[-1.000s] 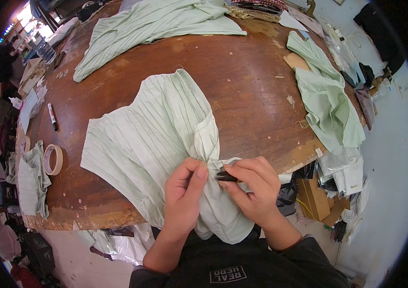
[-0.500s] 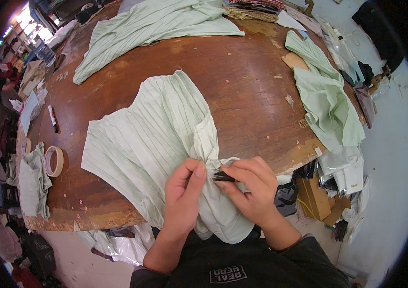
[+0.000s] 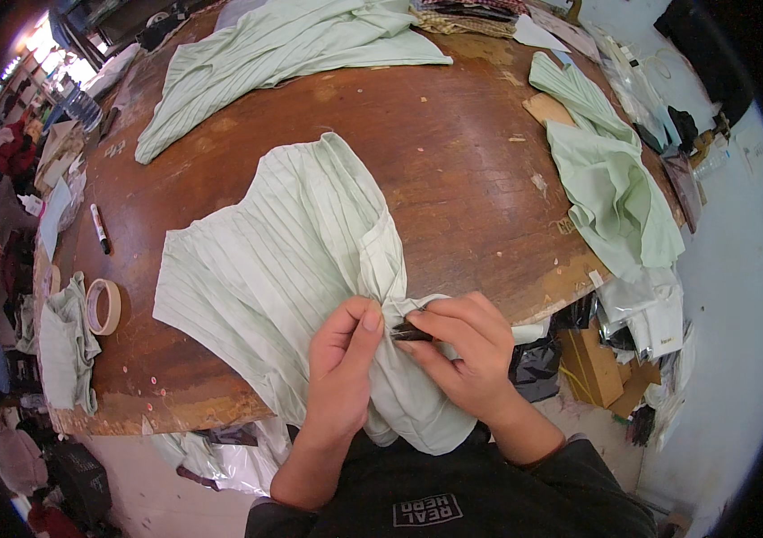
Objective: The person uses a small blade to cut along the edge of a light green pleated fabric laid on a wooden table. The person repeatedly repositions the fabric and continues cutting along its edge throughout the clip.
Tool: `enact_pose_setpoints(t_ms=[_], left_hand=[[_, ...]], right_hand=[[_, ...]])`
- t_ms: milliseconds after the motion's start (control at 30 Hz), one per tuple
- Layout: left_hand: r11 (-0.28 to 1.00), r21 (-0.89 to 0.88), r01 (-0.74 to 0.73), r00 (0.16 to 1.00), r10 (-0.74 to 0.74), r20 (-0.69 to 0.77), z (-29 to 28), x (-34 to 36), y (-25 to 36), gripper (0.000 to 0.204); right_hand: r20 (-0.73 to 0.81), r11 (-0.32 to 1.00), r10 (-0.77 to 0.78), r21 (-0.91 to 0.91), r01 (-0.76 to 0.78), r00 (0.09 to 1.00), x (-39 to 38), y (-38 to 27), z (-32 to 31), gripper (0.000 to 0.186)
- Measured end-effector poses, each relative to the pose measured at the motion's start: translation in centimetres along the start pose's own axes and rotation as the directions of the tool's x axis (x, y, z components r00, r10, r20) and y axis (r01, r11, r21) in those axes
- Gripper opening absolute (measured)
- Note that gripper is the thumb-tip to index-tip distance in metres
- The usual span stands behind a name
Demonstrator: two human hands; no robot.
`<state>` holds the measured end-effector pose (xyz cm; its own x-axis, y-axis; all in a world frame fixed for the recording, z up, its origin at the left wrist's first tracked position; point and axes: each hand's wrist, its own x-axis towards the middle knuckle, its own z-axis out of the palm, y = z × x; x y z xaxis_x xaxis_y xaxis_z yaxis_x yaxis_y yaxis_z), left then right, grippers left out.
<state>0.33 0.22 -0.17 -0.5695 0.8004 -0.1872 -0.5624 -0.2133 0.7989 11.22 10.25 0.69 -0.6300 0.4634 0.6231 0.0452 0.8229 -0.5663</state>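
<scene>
Now left hand is pinching garment, right hand gripping dark object, bare tabletop spreading beyond garment's edge

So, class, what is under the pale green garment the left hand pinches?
The garment lies partly on the brown table; whatever else its cloth covers cannot be seen.
</scene>
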Motion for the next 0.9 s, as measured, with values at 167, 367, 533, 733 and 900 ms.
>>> enact_pose_setpoints(t_ms=[167, 367, 533, 733, 900], left_hand=[[0.997, -0.068, 0.042, 0.999, -0.042, -0.009, 0.5, -0.2, 0.1, 0.014], [0.990, -0.111, 0.085, 0.996, -0.086, -0.008, 0.6, -0.2, 0.0, 0.015], [0.998, -0.063, 0.028, 1.000, -0.029, -0.008, 0.0, -0.2, -0.5, 0.014], [0.963, 0.249, -0.101, 0.994, 0.090, 0.056, -1.0, -0.8, -0.6, 0.008], [0.773, 0.548, -0.320, 0.947, 0.244, 0.208, -1.5, -1.0, -0.9, 0.011]], right_hand=[[-0.016, 1.000, -0.022, 0.001, 0.022, 1.000, 0.0, 0.2, 0.1, 0.031], [-0.006, 1.000, -0.007, 0.020, 0.007, 1.000, 0.0, 0.1, 0.1, 0.028], [0.026, 0.986, 0.139, 0.092, -0.140, 0.990, 0.1, -0.7, -0.9, 0.031], [0.279, 0.783, 0.401, 0.390, -0.485, 0.872, -2.0, -1.1, -2.4, 0.029], [0.255, 0.666, 0.487, 0.510, -0.544, 0.835, -3.4, -0.5, -1.4, 0.030]])
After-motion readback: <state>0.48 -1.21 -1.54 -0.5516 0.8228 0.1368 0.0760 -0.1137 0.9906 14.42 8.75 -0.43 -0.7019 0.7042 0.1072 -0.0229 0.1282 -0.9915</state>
